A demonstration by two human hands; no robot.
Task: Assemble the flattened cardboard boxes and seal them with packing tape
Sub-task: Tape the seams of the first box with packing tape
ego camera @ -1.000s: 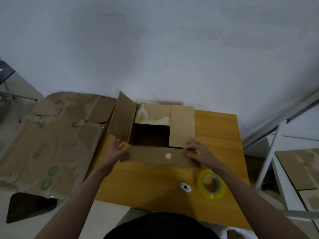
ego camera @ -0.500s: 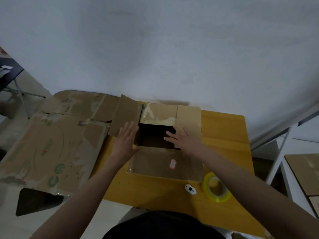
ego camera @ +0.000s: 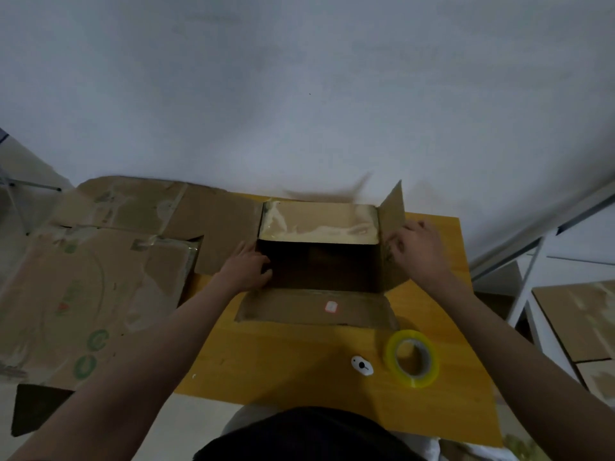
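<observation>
Yellow wooden table (ego camera: pixel 293 367) stands against the far wall, carrying an open cardboard box (ego camera: pixel 319 261) at its far middle, flaps spread left, right and near. On the near right lies a roll of yellowish clear packing tape (ego camera: pixel 412 362), flat on its side, with a small white oval object (ego camera: pixel 362 365) just left of it. Flattened cardboard sheets (ego camera: pixel 83 277) lie off the table's left edge, lower down.

No print is legible; the flattened cardboard (ego camera: pixel 83 294) bears green and red marks only.
</observation>
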